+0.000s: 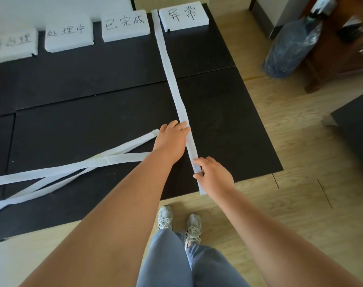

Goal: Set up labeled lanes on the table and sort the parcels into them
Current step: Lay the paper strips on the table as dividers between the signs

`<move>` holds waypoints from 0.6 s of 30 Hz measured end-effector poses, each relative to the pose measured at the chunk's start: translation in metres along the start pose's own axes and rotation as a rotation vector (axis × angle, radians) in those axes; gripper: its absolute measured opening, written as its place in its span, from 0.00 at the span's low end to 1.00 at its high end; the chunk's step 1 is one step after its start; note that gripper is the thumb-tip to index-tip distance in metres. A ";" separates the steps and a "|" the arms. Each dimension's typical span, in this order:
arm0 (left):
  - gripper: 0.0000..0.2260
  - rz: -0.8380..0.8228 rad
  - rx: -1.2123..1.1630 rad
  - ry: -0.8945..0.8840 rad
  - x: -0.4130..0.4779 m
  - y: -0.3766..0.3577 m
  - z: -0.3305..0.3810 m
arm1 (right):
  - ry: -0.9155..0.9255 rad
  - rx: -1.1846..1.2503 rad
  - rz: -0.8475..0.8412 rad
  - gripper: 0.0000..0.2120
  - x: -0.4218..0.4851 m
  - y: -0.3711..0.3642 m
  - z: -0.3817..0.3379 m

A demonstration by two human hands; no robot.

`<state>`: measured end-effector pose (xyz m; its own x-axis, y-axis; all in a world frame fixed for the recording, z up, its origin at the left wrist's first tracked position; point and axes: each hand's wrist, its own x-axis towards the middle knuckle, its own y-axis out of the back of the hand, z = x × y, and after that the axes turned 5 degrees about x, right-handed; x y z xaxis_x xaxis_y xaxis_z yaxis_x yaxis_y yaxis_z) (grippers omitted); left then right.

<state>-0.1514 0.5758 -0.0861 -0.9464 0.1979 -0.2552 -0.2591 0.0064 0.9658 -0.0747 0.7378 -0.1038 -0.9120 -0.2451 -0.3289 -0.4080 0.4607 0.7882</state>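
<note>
A long white paper strip [172, 79] runs from the far edge of the black table [93, 96] to its near edge, between the two rightmost label blocks. My left hand [172, 139] lies flat with straight fingers pressing the strip about two thirds of the way down. My right hand [213, 175] pinches the strip near its front end between thumb and forefinger. Several white foam blocks with handwritten labels stand along the far edge; the rightmost label block [183, 16] is right of the strip, and another label block [125, 24] is left of it.
Several loose white paper strips [72, 168] lie crossed on the table's near left part. A plastic-wrapped bundle [290, 44] leans by wooden furniture [342, 42] at the right. A dark surface [356, 125] juts in at the right. My feet stand on the wooden floor [290, 141].
</note>
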 end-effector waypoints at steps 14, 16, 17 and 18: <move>0.28 -0.182 0.204 0.009 0.001 -0.006 0.005 | 0.010 -0.047 0.010 0.17 0.002 0.003 -0.001; 0.27 -0.163 0.180 0.010 -0.003 -0.002 -0.001 | -0.002 -0.058 -0.012 0.18 0.001 0.006 -0.001; 0.26 -0.141 0.150 0.027 -0.007 0.000 -0.004 | -0.012 -0.060 -0.025 0.18 0.001 0.009 -0.001; 0.26 -0.111 0.110 0.062 -0.012 0.002 -0.009 | -0.023 -0.059 -0.039 0.18 0.001 0.012 -0.001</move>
<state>-0.1422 0.5648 -0.0812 -0.9240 0.1295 -0.3599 -0.3436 0.1325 0.9297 -0.0802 0.7419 -0.0944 -0.8966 -0.2420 -0.3708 -0.4404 0.4000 0.8038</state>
